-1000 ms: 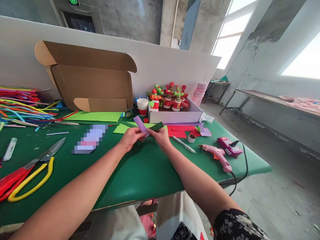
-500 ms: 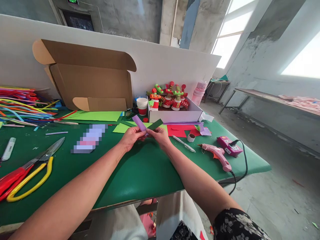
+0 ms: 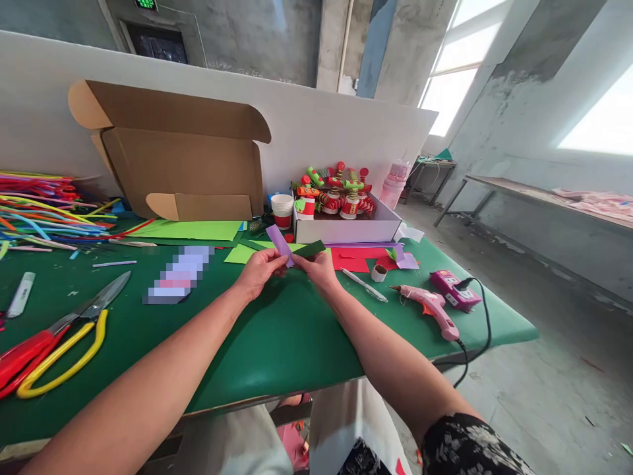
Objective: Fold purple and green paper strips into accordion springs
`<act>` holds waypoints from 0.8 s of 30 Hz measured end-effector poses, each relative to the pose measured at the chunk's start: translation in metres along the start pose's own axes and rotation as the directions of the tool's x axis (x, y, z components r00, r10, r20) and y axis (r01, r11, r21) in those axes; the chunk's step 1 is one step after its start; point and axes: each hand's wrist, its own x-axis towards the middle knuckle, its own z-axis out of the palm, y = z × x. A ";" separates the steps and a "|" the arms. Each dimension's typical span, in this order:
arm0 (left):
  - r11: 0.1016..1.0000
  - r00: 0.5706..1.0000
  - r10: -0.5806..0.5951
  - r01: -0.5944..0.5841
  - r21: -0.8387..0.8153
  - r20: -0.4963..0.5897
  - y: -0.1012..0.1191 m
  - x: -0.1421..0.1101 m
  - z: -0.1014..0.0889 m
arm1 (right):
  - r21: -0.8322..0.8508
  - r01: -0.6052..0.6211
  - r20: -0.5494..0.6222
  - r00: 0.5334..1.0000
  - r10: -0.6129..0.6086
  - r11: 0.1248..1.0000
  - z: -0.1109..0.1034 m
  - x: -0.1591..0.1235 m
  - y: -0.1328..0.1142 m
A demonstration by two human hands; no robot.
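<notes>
My left hand (image 3: 261, 272) pinches a purple paper strip (image 3: 279, 243), which stands up at a slant from the fingers. My right hand (image 3: 319, 269) is closed on a dark green paper strip (image 3: 310, 249) that points up to the right. The two strips cross where my fingertips meet, just above the table; whether they are joined there is hidden by the fingers. Behind my hands lies light green paper (image 3: 242, 253), and red paper (image 3: 351, 260) is to the right. A white pen (image 3: 364, 285) and a small paper ring (image 3: 379, 273) rest beside my right hand.
A pink glue gun (image 3: 429, 306) lies on the right, near a purple power strip (image 3: 453, 290). Large scissors (image 3: 91, 310) lie on the left by pipe cleaners (image 3: 44, 218). At the back stand paper cups (image 3: 282, 210), a white box (image 3: 341, 231) of figures and a cardboard box (image 3: 185, 165).
The purple strip has turned a little more upright, and the green strip has tilted flatter. Both hands stay closed in nearly the same place.
</notes>
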 end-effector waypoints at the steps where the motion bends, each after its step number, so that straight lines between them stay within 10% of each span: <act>1: 1.000 1.000 -0.004 0.004 -0.001 -0.004 0.000 0.000 0.001 | -0.010 -0.004 0.004 1.000 0.004 1.000 0.000 0.000 0.000; 24: 0.999 0.993 0.033 -0.037 -0.033 -0.114 0.001 0.003 -0.003 | -0.014 0.005 0.015 1.000 -0.005 1.000 -0.003 0.004 -0.001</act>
